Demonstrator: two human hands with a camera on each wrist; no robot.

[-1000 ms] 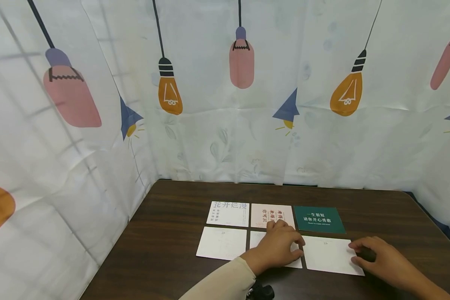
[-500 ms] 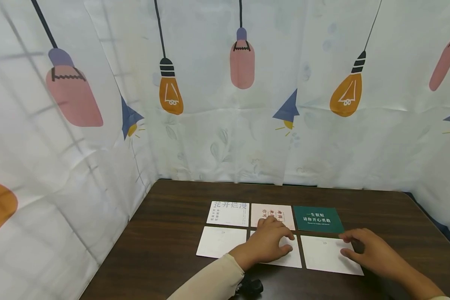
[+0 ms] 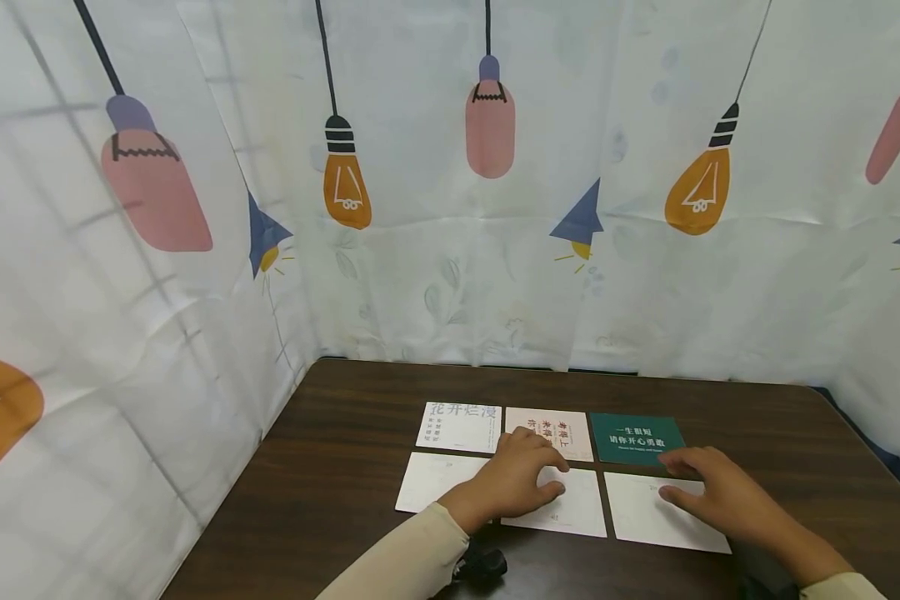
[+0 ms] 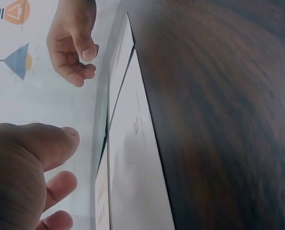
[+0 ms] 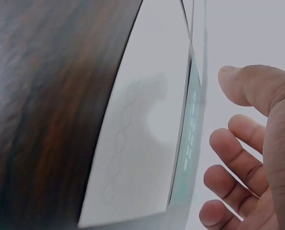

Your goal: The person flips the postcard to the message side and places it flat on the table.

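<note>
Two rows of three cards lie flat on the dark wooden table. At the back are a white card with grey lettering, a pink card with red lettering and a green card with white lettering. The front row holds a left white card, a middle white card and a right white card. Above the middle white card hovers my left hand, its fingers loosely bent and holding nothing. My right hand hangs over the right white card, fingers relaxed, apart from it in the right wrist view.
The brown table reaches back to a white curtain printed with lamps and bulbs. A black object, partly hidden, shows below my left wrist.
Both hands have moved left and slightly back, away from the cards' edges. More of the middle and right white cards shows. The cards stay in their two rows.
</note>
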